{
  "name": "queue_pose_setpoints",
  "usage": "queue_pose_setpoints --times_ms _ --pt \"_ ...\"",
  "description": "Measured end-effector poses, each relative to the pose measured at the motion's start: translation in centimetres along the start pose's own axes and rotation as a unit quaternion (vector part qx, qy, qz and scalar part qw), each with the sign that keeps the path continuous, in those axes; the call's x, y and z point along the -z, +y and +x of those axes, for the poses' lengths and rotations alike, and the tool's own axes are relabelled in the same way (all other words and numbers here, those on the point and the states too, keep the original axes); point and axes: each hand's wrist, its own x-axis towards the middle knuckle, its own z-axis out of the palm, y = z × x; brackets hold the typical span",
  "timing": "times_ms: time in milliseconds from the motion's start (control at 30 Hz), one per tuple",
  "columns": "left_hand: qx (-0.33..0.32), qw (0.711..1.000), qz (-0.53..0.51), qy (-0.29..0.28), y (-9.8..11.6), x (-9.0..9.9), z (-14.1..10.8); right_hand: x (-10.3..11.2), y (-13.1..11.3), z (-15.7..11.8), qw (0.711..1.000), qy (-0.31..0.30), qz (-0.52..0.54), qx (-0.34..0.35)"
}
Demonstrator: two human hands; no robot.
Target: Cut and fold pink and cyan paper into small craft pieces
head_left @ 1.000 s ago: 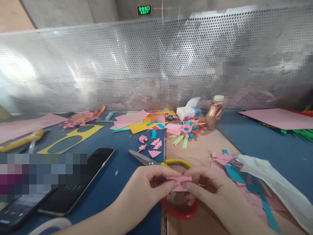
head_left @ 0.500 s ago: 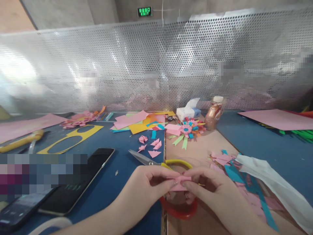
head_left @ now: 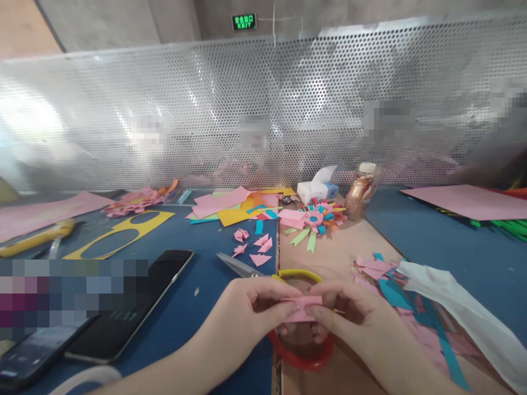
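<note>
A small piece of pink paper [head_left: 303, 309] is pinched between the thumbs and fingers of both hands. My left hand [head_left: 258, 308] grips its left end, closed. At its right end, my right hand [head_left: 346, 308] is closed on it too. Below the hands lie scissors [head_left: 307, 359] with a red and a yellow handle loop, partly hidden, their blades pointing to the upper left. Beyond the blades are several small folded pink paper pieces [head_left: 260, 259] on the blue table top.
Phones [head_left: 135, 307] lie at left, near a yellow-handled tool [head_left: 37, 241] and a yellow cut-out sheet [head_left: 123, 236]. Coloured paper [head_left: 222, 202], a paper flower [head_left: 315, 218], a tissue pack [head_left: 317, 191] and a bottle [head_left: 361, 192] stand behind. Paper scraps [head_left: 395, 293] and white tissue [head_left: 461, 307] lie right.
Both hands keep their pinch on the pink paper, which has tilted very slightly. Nothing else has visibly moved on the table.
</note>
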Motion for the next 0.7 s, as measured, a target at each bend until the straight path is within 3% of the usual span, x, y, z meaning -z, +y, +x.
queue_pose_setpoints --times_ms 300,700 --pt "-0.006 1.0 0.01 -0.017 0.2 0.0 0.05 -0.13 -0.43 -0.09 0.999 0.034 -0.019 -0.007" --pt "0.0 0.999 0.031 -0.007 0.28 0.06 0.03 -0.13 -0.06 0.06 0.998 0.032 -0.05 0.005"
